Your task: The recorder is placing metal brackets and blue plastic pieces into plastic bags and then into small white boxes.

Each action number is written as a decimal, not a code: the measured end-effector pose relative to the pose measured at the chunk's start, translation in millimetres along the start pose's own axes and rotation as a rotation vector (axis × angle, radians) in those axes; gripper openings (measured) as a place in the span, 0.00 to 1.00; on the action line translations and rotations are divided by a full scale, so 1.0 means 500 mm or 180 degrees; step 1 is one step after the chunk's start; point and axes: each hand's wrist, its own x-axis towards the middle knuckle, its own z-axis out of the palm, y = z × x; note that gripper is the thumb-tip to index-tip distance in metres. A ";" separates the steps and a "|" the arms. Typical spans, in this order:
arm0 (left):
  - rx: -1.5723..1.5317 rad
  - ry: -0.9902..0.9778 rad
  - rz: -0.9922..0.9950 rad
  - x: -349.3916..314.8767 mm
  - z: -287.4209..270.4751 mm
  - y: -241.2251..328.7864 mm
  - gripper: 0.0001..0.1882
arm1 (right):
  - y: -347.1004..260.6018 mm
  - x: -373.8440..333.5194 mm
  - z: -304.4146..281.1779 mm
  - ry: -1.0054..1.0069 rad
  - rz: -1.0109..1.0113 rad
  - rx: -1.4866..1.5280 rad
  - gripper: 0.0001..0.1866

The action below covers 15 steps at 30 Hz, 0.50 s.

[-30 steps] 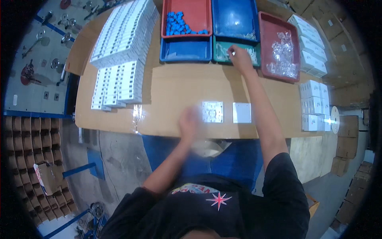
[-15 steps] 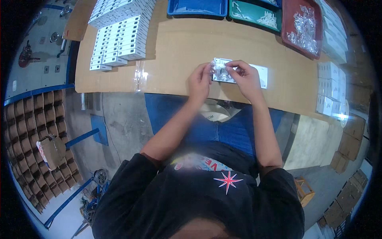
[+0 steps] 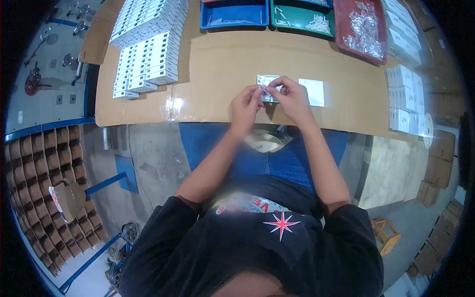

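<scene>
Vs. 1 s ago, R hand (image 3: 296,101) is out of the green tray (image 3: 298,17) and back near the front edge of the tbl (image 3: 213,64), beside L hand (image 3: 244,108). Vs. half a sec ago, both hands are still at the patterned white plate (image 3: 267,79), but R fingertips sit further left on it, the gap btwn hands is smaller & L fingertips now overlap the plate's left side. Plain white plate (image 3: 311,92) stays put on the tbl just right of it.

Grip: L thumb + index pinched tog. on a small pale thing (image 3: 262,87), too tiny to ID, over the patterned plate. R thumb + index nearly meet at the same spot; can't tell if they grip it too or only touch.

Pose: forearms (image 3: 324,158) come up from below, angled inward, elbows bent & wide. L fingers point up/away; R hand leans left w/ knuckles raised, hiding the plate's lower right. Red tray (image 3: 338,29) w/ clear packets (image 3: 366,29) is further back on the R, well apart from both hands.
</scene>
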 end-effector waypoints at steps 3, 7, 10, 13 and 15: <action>-0.0164 -0.0108 -0.0060 0.000 -0.002 0.000 0.15 | 0.021 0.002 0.001 -0.0115 0.0025 0.0049 0.08; -0.0112 -0.0155 -0.0003 -0.004 -0.005 0.004 0.16 | 0.023 -0.005 0.011 -0.0260 -0.0552 0.0044 0.08; -0.0179 -0.0176 -0.0067 -0.002 -0.013 0.003 0.17 | 0.016 -0.008 0.009 -0.0395 -0.0628 -0.0059 0.08; -0.0259 -0.0194 -0.0072 0.002 -0.017 0.001 0.17 | 0.024 -0.001 0.000 -0.0561 -0.0626 -0.0183 0.08; -0.0245 -0.0217 -0.0008 0.005 -0.016 0.003 0.18 | 0.037 0.001 -0.003 -0.0663 -0.0550 -0.0212 0.08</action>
